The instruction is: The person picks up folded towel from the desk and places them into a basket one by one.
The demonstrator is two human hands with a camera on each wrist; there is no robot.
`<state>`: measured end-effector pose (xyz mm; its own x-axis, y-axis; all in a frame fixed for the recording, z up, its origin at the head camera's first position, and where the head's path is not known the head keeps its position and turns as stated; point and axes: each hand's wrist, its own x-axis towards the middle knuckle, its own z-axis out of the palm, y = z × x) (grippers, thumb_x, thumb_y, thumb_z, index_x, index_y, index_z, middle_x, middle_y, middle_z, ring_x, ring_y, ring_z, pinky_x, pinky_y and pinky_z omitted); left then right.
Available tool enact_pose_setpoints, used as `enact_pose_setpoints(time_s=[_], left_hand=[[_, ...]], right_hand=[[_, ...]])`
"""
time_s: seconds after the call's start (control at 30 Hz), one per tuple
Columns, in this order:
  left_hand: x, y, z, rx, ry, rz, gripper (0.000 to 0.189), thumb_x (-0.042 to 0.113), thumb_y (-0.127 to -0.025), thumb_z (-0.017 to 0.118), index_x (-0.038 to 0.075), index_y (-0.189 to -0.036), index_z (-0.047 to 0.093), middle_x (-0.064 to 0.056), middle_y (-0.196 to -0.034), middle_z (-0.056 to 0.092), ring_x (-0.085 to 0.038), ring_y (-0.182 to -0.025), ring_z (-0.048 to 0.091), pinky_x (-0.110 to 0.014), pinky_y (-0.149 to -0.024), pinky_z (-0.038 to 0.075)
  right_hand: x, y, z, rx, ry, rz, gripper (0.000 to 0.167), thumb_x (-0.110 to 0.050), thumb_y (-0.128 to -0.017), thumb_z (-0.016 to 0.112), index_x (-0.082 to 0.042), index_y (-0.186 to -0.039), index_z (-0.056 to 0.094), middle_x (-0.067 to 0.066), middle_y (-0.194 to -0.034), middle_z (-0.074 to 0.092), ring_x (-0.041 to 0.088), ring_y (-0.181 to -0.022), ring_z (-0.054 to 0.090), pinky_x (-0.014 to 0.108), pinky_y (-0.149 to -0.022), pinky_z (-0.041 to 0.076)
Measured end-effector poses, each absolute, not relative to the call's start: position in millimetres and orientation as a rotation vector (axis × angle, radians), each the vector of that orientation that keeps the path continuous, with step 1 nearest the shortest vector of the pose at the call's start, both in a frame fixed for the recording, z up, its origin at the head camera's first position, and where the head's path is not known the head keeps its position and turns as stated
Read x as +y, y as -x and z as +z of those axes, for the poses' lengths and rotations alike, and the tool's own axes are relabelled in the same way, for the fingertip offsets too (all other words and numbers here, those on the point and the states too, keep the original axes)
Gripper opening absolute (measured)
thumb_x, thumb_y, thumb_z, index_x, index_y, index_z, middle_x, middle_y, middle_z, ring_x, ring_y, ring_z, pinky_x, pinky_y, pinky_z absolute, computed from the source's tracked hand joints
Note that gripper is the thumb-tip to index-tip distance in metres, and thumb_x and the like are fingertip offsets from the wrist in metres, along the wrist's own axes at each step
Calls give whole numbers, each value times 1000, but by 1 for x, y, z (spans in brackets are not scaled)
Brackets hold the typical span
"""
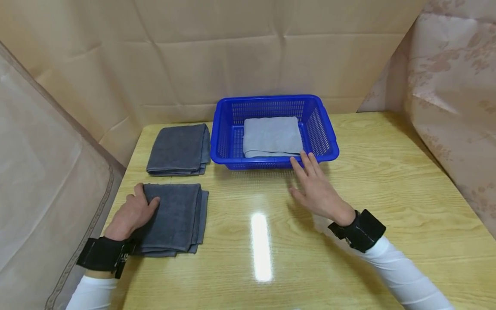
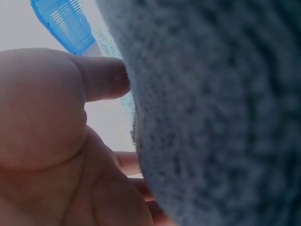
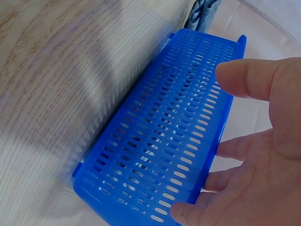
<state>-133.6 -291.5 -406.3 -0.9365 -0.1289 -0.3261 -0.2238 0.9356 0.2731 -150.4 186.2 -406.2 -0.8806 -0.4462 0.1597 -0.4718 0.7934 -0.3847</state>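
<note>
My left hand [image 1: 133,213] is at the left edge of a folded dark grey towel [image 1: 174,219] near the front left. Its thumb lies over the cloth, and the other fingertips go out of sight behind the towel's edge in the left wrist view, where the towel [image 2: 211,113] looms large and blurred. The right hand [image 1: 317,191] has its fingers spread at the front rim of a blue plastic basket [image 1: 255,160]. A folded light grey towel [image 1: 273,135] lies inside that basket. From the right wrist view, the fingers [image 3: 233,181] appear beside the basket's slotted wall [image 3: 164,122].
Behind the near towel lies another folded dark grey towel [image 1: 178,148], just left of the basket. Everything stands on a glossy wood-grain table [image 1: 387,193]. Beige sheeting [image 1: 217,56] hangs along the back, with more covering at both sides.
</note>
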Motion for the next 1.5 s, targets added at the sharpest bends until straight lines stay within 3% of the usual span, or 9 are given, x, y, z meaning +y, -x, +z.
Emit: enact_pose_setpoints(time_s=[0.23,0.43,0.63,0.8,1.07,1.3,1.5], left_hand=[[-290,130,-407,2836,231,446,75,26,-107,46,-21,-146,4,-56,-121,33,-66,-106,48,-66,-82,45],[-291,130,-404,2817,206,524,72,19,-106,46,-20,-147,1,-56,-124,30,-66,-113,43,-67,-89,42],[-293,130,-403,2813,130,626,73,9,-98,44,-18,-148,-2,-57,-126,27,-66,-115,39,-68,-93,39],[-291,128,-404,2875,24,655,71,1,-93,45,-18,-148,4,-56,-122,35,-65,-112,44,-67,-89,41],[-281,121,-405,3023,-228,690,65,-9,-91,49,-9,-148,18,-46,-100,53,-60,-98,54,-64,-80,44],[-267,119,-400,2998,-350,793,56,-12,-93,49,-9,-143,24,-48,-122,46,-60,-115,48,-66,-93,40],[-252,121,-399,2881,-325,859,55,-8,-98,48,-8,-146,20,-48,-140,34,-58,-132,37,-66,-103,34]], right_hand=[[186,149,-406,-2913,-749,640,78,-16,-98,67,7,-157,22,35,-162,8,46,-152,-1,58,-120,8],[186,149,-404,-2912,-746,637,78,-16,-98,67,8,-157,23,36,-162,9,46,-152,-1,58,-120,7],[187,150,-405,-2923,-738,627,78,-17,-98,66,7,-158,21,35,-162,7,45,-152,-3,57,-121,6],[187,151,-405,-2913,-747,608,78,-17,-98,66,8,-157,22,36,-162,8,46,-152,-2,57,-121,6],[187,152,-404,-2924,-747,602,79,-17,-98,67,8,-157,22,36,-162,7,45,-152,-3,57,-121,5],[186,152,-404,-2944,-733,598,80,-18,-98,67,7,-158,21,35,-162,8,45,-152,-3,57,-121,6],[185,152,-404,-2947,-737,610,80,-18,-98,67,7,-158,21,35,-162,7,45,-152,-3,57,-121,6]])
